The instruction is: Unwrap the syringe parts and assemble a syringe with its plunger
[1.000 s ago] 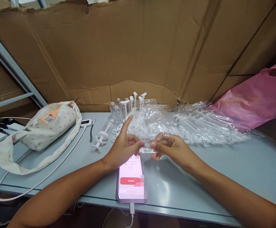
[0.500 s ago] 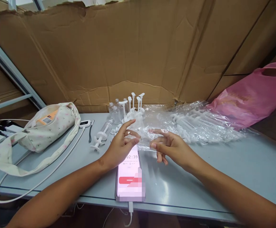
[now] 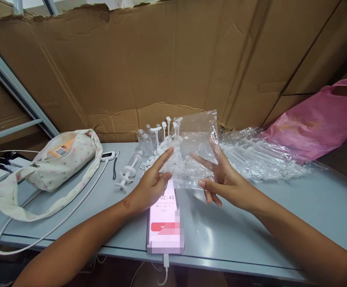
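Holding bag [image 3: 196, 147] upright above mid-counter [image 3: 281, 215], towards back edge, phone [image 3: 164, 219] below. Left hand [image 3: 152, 183] grip pinched on lower left corner; right hand [image 3: 225, 181] splayed, right edge caught between fingers. Best pinched at both corners, film taut, clear of syringes [image 3: 251, 157] behind.

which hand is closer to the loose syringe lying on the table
Left. The left hand is just right of the syringe, pinching the clear bag at its near edge; the right hand sits farther right, at the bag's other side.
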{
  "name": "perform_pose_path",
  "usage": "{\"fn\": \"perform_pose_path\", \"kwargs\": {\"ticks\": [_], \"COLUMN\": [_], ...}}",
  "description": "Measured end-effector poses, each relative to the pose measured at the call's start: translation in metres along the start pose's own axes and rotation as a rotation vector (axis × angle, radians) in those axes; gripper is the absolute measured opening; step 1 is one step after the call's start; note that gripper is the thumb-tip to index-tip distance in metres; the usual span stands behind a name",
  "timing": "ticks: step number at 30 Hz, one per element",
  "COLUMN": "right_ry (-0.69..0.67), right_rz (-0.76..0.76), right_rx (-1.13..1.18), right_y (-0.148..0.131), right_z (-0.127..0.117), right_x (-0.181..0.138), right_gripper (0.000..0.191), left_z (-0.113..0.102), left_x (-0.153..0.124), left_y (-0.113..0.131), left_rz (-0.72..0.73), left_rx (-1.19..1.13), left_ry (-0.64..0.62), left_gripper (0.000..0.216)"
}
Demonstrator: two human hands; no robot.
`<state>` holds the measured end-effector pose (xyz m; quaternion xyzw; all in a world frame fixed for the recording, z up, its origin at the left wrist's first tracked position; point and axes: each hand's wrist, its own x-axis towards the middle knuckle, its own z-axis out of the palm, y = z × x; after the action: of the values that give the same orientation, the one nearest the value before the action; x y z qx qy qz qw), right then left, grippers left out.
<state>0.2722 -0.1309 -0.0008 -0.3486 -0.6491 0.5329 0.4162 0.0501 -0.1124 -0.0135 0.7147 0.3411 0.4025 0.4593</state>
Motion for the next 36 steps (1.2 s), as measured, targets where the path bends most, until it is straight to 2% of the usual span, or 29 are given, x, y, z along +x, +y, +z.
{"fn": "perform_pose_path", "kwargs": {"ticks": [5,10,13,17,21,24,26,29,32,36], "right_ry": [0.082,0.155,0.248,0.358,0.367,0.324,0.309,0.306,0.377,0.438], "right_rz": [-0.075,-0.105,-0.108,-0.025,0.147,0.212,0.231,0.242,0.225,0.163], "right_rx": [-0.09,-0.167,-0.221,-0.25,-0.216,-0.197,-0.193,-0.208,-0.253,-0.353], "right_y": [-0.001,-0.006,-0.006,-0.006,-0.004,-0.002,-0.002,-0.003,-0.005,-0.003], "right_z": [-0.001,0.002,-0.005,-0.026,-0.049,-0.06,-0.062,-0.061,-0.059,-0.065], "right_x": [-0.001,-0.003,-0.001,0.005,0.009,0.009,0.009,0.008,0.006,0.004], "right_gripper": [0.111,0.109,0.105,0.08,0.08,0.084,0.088,0.09,0.09,0.084], "left_z": [-0.001,-0.002,-0.006,-0.018,-0.037,-0.051,-0.058,-0.067,-0.076,-0.086], "left_x": [0.006,0.007,0.008,0.012,0.013,0.014,0.015,0.017,0.018,0.02], "left_y": [-0.002,-0.001,-0.002,-0.002,0.002,0.003,0.002,0.001,0.0,-0.003], "left_rz": [-0.008,-0.007,-0.004,0.071,0.106,0.012,-0.098,-0.278,-0.427,-0.513], "left_rx": [0.047,0.09,0.179,0.474,1.04,1.382,1.48,1.495,1.427,1.35], "left_ry": [-0.031,-0.002,0.012,0.083,0.206,0.231,0.217,0.158,0.032,-0.066], "left_gripper": [0.056,0.06,0.065,0.062,0.045,0.043,0.052,0.066,0.066,0.062]}}
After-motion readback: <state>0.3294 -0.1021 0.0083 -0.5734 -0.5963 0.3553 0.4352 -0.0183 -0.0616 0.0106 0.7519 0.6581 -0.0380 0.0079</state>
